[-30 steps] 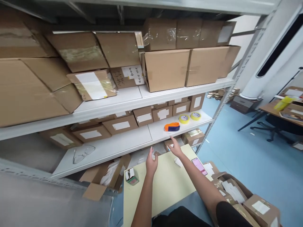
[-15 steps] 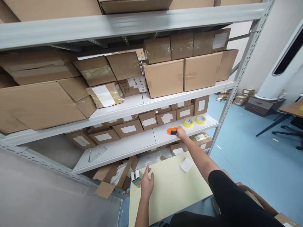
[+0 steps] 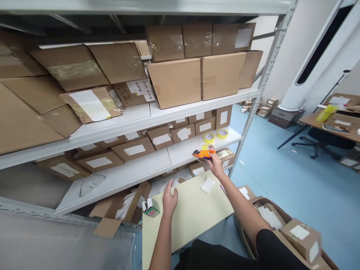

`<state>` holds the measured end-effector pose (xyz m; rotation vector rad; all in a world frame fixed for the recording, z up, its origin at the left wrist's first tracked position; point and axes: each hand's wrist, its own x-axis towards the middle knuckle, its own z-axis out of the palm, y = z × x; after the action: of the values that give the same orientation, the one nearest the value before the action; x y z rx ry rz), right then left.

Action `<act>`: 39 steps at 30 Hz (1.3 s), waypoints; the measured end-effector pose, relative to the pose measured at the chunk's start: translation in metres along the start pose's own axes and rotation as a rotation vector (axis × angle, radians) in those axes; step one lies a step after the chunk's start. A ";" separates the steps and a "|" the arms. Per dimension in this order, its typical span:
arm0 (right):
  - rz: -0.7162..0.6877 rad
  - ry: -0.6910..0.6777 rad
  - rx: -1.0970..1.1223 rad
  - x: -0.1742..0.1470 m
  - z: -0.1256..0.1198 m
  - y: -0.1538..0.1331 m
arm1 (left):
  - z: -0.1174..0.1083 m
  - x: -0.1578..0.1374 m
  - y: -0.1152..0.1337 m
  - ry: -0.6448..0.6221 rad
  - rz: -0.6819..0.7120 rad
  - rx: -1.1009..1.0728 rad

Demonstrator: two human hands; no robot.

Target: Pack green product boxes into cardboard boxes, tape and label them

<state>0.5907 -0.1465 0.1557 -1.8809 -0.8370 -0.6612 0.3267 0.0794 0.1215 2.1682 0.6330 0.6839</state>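
Observation:
My right hand point(image 3: 216, 165) is closed around an orange tape dispenser point(image 3: 203, 154) with a dark toothed end and a blue-purple part, held above the front edge of the shelf. Behind it on the white shelf lie two yellow tape rolls point(image 3: 209, 138) point(image 3: 222, 134). More yellow shows right behind the dispenser; whether it is a roll loaded in it or lying apart, I cannot tell. My left hand point(image 3: 170, 199) hovers over the pale yellow table point(image 3: 194, 221), empty, fingers apart. Left of it stands a small green and white box point(image 3: 151, 207). White paper point(image 3: 207, 185) lies near the table's far edge.
A grey metal rack point(image 3: 254, 112) holds several cardboard boxes point(image 3: 174, 82). Clear glasses point(image 3: 91, 185) lie on its middle shelf. An open carton point(image 3: 109, 227) stands left of the table. At lower right, a large carton holds smaller boxes point(image 3: 300, 238). A desk point(image 3: 312, 119) stands farther right.
My right hand has lifted the tape dispenser off the shelf and turned it toward me. The view has swung to the right, showing more of the desk and the large carton.

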 end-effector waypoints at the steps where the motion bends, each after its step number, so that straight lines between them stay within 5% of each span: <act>1: -0.001 -0.013 -0.009 -0.011 -0.017 0.000 | 0.005 0.003 0.004 -0.007 0.008 -0.014; 5: 0.100 -0.176 -0.101 -0.070 -0.073 0.003 | 0.024 0.007 0.019 -0.019 -0.003 -0.098; 8: 0.269 -0.373 -0.193 -0.125 -0.085 0.006 | 0.034 0.003 0.026 -0.038 -0.021 -0.148; 14: 0.613 -0.726 -0.367 -0.206 -0.052 0.004 | 0.036 -0.023 0.031 -0.074 -0.076 -0.195; 20: 0.710 -0.924 -0.429 -0.245 -0.021 0.021 | 0.009 -0.060 0.040 -0.108 -0.084 -0.193; 30: 0.732 -1.033 -0.433 -0.288 -0.011 0.045 | -0.039 -0.104 0.033 0.017 -0.226 -0.155; 35: 0.686 -0.927 -0.458 -0.291 -0.016 0.033 | -0.066 -0.096 0.094 0.154 -0.086 -0.147; 39: 0.595 -0.800 -0.364 -0.294 -0.014 0.016 | -0.133 -0.166 0.155 0.345 0.140 -0.034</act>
<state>0.4194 -0.2441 -0.0629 -2.6116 -0.5800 0.3718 0.1533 -0.0466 0.2738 2.0940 0.6422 1.1511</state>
